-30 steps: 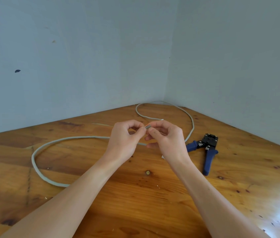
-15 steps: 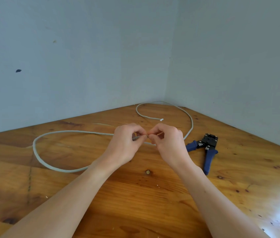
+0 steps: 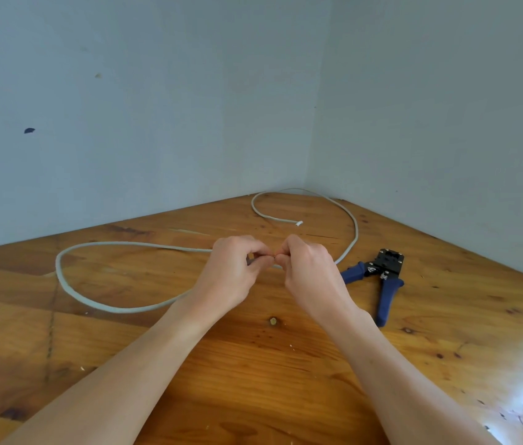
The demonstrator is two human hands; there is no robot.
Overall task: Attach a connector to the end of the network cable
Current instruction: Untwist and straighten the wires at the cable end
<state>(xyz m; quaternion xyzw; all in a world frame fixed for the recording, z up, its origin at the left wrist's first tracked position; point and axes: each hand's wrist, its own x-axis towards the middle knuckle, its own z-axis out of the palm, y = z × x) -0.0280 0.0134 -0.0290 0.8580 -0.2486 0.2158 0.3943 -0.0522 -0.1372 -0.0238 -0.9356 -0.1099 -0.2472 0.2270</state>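
Progress looks early to middling: the crimping itself appears not yet done, since the blue-handled crimping tool with a black head lies untouched on the honey-coloured wooden desk, just to the right of the hands. The left hand and the right hand are brought together above the desk, fingertips nearly meeting, each with fingers curled in a pinch around the near end of the long pale grey network cable. What sits between the fingertips is too small and too hidden to make out, so whether a connector is already being slid onto the wires or the wires are only being straightened and ordered cannot be told. From the left hand the cable runs out in a wide loop across the left of the desk, passes back behind the hands, curves up toward the corner of the pale blue-grey walls and ends in a short whitish tip lying free on the wood, well apart from the hands. Judging by this, seating the wires fully and pressing them home with the tool are left. Nothing blocks the reach to the tool; a knot in the wood and small pale specks lie near the forearms.
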